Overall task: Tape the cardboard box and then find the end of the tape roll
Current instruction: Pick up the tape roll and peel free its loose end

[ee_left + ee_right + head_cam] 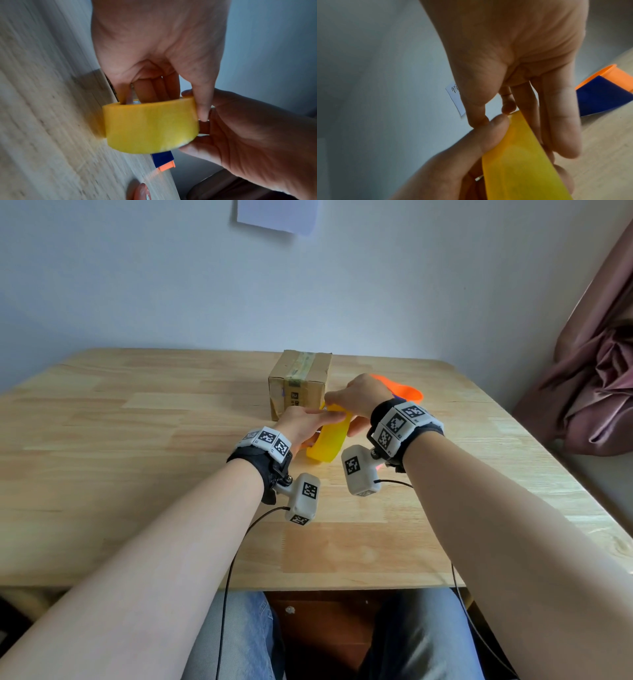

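Item: tape roll point(327, 440), yellow, count one. Held on edge just above the worktop point(137, 474), between both hands and nearer than the box. Left hand point(305, 424): fingers point(150, 88) curled through the core, thumb lying on the outer band; clamped on the roll. Right hand point(361, 398): fingers point(561, 121) laid along the far side of the band, thumb and index tip meeting at the roll's upper rim beside the left thumb; also gripping the roll. The tape's end cannot be made out.

Item: cardboard box point(301, 383), count one. Stands on the worktop just beyond the hands, a strip of tape running over its top and down the near face; a printed label shows on that face.

Item: orange and blue tape dispenser point(400, 392), count one. Lies on the worktop right of the box, partly hidden behind the right hand.

Surroundings: one paper sheet point(277, 215) on the wall; one pink curtain point(596, 371) at the right edge.
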`<state>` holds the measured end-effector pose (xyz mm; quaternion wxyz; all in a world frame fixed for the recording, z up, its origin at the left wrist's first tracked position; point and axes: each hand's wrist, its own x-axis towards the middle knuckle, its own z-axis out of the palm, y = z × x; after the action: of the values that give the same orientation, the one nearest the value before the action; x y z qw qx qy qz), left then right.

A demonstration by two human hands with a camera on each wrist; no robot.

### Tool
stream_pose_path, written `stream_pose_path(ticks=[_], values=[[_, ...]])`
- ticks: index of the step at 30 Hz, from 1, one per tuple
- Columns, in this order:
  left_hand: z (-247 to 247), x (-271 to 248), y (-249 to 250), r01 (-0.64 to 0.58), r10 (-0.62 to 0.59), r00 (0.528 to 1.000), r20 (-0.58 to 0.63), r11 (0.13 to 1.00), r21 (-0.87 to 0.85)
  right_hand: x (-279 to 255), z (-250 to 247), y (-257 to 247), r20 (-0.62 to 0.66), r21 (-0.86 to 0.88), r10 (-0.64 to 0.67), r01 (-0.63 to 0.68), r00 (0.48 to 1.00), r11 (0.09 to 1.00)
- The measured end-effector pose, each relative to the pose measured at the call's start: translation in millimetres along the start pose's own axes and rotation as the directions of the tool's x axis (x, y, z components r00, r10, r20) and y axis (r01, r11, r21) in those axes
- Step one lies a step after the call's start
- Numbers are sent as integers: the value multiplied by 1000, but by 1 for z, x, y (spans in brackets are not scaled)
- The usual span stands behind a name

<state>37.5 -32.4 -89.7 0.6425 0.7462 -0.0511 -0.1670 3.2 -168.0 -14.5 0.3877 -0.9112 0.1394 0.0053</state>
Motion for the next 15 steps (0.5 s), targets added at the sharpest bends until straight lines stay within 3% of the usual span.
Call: stream_pose_path(ticks=[4,15], values=[[0,-2,-1,0,-1,1000,30,1000,24,-5,-5,-1,100,-86,36,-27,994,996],[1,-3,-3,-15,12,998,69,999,34,-12,-9,1,48,-123,21,-15,999,992]])
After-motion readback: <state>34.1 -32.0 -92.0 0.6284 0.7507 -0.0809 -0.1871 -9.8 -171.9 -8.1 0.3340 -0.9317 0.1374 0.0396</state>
